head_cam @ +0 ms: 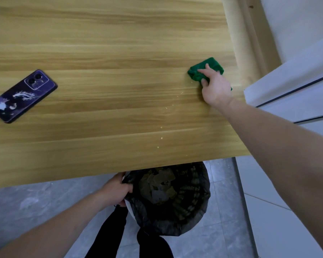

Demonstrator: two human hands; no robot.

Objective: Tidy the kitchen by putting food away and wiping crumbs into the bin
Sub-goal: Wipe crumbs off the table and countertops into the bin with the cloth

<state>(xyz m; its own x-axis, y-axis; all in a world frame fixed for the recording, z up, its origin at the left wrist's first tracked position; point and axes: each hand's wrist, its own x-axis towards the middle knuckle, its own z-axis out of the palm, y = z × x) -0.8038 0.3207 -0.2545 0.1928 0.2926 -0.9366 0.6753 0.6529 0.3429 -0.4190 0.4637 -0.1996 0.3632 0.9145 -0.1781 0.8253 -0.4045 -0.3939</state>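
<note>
A green cloth (199,70) lies bunched on the wooden table (101,71) near its right edge, and my right hand (215,88) presses down on it with fingers gripping it. Small pale crumbs (161,138) trail from the cloth toward the table's near edge. Below that edge stands a bin (190,202) lined with a black bag, with scraps inside. My left hand (116,189) grips the bag's rim on the bin's left side, just under the table edge.
A dark purple phone (23,95) lies face down at the table's left. A white cabinet or appliance (296,86) stands to the right of the table. Grey tiled floor (35,205) runs below, with my dark trouser legs beside the bin.
</note>
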